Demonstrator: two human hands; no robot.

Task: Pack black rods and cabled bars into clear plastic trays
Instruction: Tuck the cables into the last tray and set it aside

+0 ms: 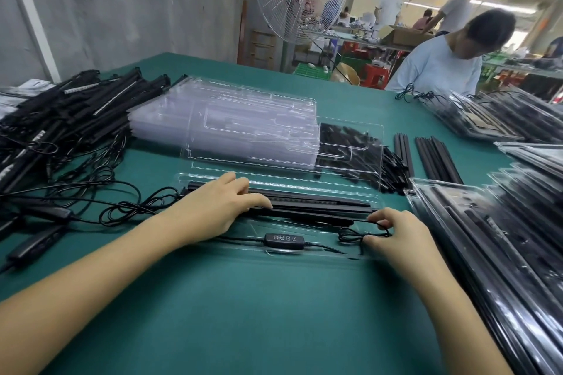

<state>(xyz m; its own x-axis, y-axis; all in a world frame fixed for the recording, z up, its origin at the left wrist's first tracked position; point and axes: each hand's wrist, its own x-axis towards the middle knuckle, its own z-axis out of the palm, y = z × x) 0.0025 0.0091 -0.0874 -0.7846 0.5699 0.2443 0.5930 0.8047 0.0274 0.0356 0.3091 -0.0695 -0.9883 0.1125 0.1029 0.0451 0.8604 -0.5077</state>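
Note:
A clear plastic tray (213, 248) lies on the green table in front of me. Black bars (320, 207) lie lengthwise in its far slots. My left hand (219, 207) rests on the left part of the bars, fingers stretched out flat over them. A black cable with an inline controller (284, 241) runs across the tray's near section. My right hand (399, 237) pinches the small coiled bundle of that cable (359, 236) at the tray's right end.
A stack of clear trays (231, 119) stands behind, with a heap of short black rods (350, 143) under its top tray. Cabled bars (61, 119) pile up at left. Loose rods (432, 158) and packed trays (502, 253) fill the right. A person (441, 67) stands across the table.

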